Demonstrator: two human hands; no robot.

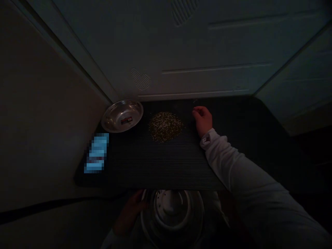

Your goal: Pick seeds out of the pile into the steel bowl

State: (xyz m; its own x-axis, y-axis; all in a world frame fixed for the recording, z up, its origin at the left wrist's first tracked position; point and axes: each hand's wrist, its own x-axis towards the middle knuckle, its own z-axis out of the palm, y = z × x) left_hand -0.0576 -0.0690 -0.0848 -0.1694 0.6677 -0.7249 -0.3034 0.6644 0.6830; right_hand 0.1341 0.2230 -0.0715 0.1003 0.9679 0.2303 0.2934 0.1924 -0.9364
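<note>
On the dark table, my right hand (203, 121) is closed in a pinch, to the right of a pile of mixed pale and greenish grains or seeds (166, 126). What its fingers hold, if anything, is too small and dark to make out. A tiny pale wisp lies just beyond the fingertips. Below the table's front edge, my left hand (131, 211) grips the left side of a round shiny metal vessel (172, 211) with ringed rims and some small holes. Part of that vessel is hidden under the table edge.
A shallow steel bowl (122, 116) with a dark label inside stands at the table's back left. In front of it lies a lit phone (97, 153), its screen blurred. A pale panel (181, 52) rises behind the table (155, 166), with a wall at left.
</note>
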